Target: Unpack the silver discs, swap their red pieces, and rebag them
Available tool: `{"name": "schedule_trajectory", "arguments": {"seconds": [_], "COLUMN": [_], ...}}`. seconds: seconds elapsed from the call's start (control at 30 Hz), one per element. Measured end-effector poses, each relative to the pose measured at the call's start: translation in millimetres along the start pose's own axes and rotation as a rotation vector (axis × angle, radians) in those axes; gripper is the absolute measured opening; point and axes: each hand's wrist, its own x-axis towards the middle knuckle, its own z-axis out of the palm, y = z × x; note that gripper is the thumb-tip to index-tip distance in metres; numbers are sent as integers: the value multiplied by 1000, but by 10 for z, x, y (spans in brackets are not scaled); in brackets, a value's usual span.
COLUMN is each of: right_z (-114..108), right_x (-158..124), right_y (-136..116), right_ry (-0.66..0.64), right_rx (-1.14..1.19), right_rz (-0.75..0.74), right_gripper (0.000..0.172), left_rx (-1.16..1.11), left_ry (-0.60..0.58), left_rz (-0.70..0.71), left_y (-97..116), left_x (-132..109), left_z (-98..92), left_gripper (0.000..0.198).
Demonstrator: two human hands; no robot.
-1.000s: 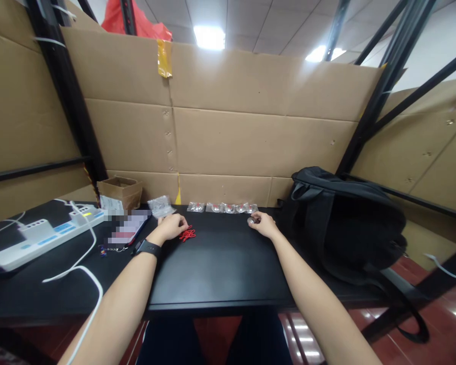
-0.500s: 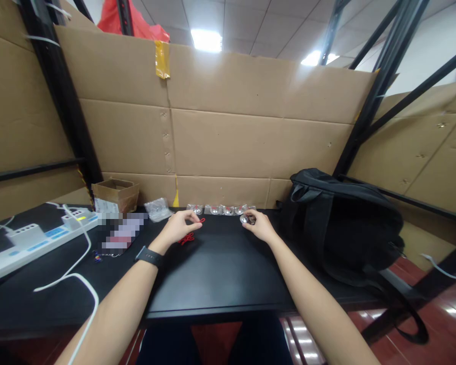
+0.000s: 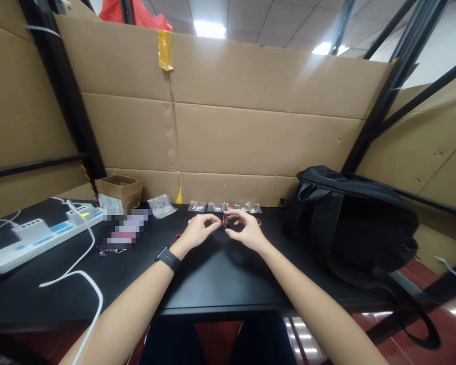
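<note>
My left hand (image 3: 200, 232) pinches a red cord (image 3: 221, 223) between thumb and fingertips. Right beside it, my right hand (image 3: 247, 230) grips a small round metallic disc (image 3: 226, 220) on edge, the cord's end close to or touching it. Another bit of red cord (image 3: 179, 235) shows on the black table (image 3: 220, 284) left of my left hand. Behind my hands, several small clear packets (image 3: 197, 206) with shiny round items lie in a row along the cardboard wall. A ring-like item (image 3: 259, 222) is partly hidden behind my right hand.
A black backpack (image 3: 349, 223) stands at the right. On the left are an open cardboard box (image 3: 122, 191), a crumpled clear plastic bag (image 3: 161, 206), a blurred flat item (image 3: 127, 230), a white power strip (image 3: 41, 243) and a loose white cable (image 3: 95, 289).
Both hands have moved together at the centre, my left hand going right with the cord and my right hand going left with the disc. The view has shifted slightly.
</note>
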Motion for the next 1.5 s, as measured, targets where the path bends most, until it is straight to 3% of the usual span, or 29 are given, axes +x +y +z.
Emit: {"name": "schedule_trajectory", "arguments": {"seconds": [0.4,0.67,1.03,1.23,1.4,1.5], "right_z": [80,76,113,131,160,157], "right_x": [-12,-34,-40,-39,-43,-46], "right_y": [-29,-9,84,77,77,60], "right_ry": [-5,-1,11,15,50,74], "right_rx": [-16,-20,137,174,222,244], "right_rz": [-13,-29,63,59,103,95], "right_gripper": [48,50,37,34,34,35], "left_rx": [13,9,-212,-279,-120,-119], "left_ry": [6,-30,-6,-53,117,197], "left_rz": [99,134,104,109,161,124], "left_y": [10,24,-14,-72,-34,-7], "left_x": [-13,-36,6,21,-16,-22], "left_z": [82,76,147,174,137,152], "left_gripper": [20,27,30,28,18,18]}}
